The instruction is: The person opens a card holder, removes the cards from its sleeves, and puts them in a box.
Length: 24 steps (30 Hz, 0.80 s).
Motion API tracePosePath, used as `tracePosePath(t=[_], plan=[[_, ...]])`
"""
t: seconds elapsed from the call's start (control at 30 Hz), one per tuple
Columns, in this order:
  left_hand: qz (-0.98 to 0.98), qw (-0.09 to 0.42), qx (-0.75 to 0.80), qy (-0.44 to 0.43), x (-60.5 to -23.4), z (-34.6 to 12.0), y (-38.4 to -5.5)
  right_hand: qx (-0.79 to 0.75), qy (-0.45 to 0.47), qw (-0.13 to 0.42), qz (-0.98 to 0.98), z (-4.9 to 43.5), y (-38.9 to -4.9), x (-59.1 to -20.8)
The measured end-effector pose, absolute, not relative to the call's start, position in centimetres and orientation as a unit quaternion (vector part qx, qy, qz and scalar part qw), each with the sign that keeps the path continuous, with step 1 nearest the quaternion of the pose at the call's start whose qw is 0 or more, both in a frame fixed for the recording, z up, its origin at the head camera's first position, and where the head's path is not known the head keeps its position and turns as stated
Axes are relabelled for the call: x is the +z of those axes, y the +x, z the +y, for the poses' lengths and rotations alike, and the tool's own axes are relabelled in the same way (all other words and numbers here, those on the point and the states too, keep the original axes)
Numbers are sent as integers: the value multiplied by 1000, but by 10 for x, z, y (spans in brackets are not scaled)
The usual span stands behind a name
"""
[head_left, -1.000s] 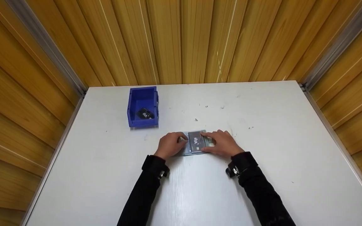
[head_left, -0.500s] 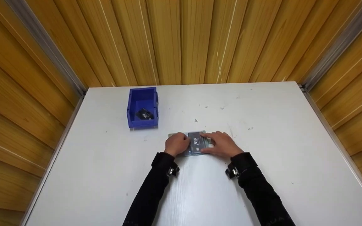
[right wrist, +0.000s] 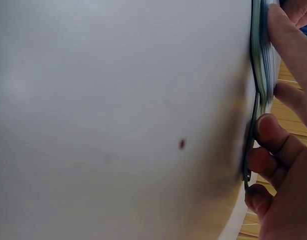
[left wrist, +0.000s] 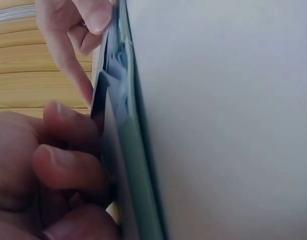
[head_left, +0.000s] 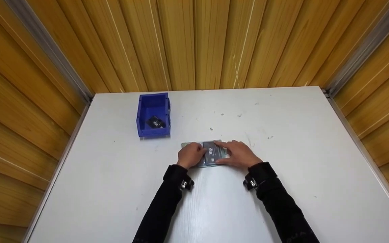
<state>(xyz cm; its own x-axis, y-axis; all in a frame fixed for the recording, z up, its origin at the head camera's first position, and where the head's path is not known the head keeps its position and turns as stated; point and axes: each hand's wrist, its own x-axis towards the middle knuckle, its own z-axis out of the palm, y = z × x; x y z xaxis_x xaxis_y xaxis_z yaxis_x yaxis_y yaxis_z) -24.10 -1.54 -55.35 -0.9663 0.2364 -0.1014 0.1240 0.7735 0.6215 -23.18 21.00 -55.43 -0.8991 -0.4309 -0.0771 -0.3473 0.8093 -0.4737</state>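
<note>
A dark grey card printed "Vip" (head_left: 210,152) lies on the spread pages of a card holder (head_left: 185,144) with clear sleeves and a pale green cover. My left hand (head_left: 190,156) has its fingers curled at the card's left edge and grips there. In the left wrist view, its curled fingertips (left wrist: 68,160) meet a raised sleeve edge. My right hand (head_left: 239,153) holds the holder's right side, index finger at the card's upper edge and thumb at the lower one. The right wrist view has the stacked pages (right wrist: 266,65) edge-on, with that hand's other fingers curled at the cover.
A blue bin (head_left: 154,133) stands at the back left of the white table (head_left: 282,162), with black cards (head_left: 155,122) inside. Wood-patterned panels (head_left: 211,44) rise behind and at both sides.
My left hand has moved right along the card holder, up to the card's left edge, and uncovered the holder's left corner. My right hand keeps almost the same place; the card has barely moved.
</note>
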Motion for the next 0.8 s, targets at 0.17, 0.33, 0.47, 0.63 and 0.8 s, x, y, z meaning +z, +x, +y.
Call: tracePosePath(t=[0.17, 0.33, 0.47, 0.63, 0.8], plan=[[931, 99, 337, 104, -556, -19, -242, -224, -207, 95, 948, 211, -232, -556], [924, 110, 351, 103, -556, -21, -243, -230, -208, 98, 946, 211, -233, -556], [916, 120, 369, 104, -558, -24, -243, -235, -201, 105, 945, 211, -233, -556], [906, 131, 388, 105, -560, -26, -244, -232, -202, 106, 946, 212, -234, -557], [897, 142, 407, 100, -562, -28, -245, -232, -208, 103, 945, 213, -236, -558]])
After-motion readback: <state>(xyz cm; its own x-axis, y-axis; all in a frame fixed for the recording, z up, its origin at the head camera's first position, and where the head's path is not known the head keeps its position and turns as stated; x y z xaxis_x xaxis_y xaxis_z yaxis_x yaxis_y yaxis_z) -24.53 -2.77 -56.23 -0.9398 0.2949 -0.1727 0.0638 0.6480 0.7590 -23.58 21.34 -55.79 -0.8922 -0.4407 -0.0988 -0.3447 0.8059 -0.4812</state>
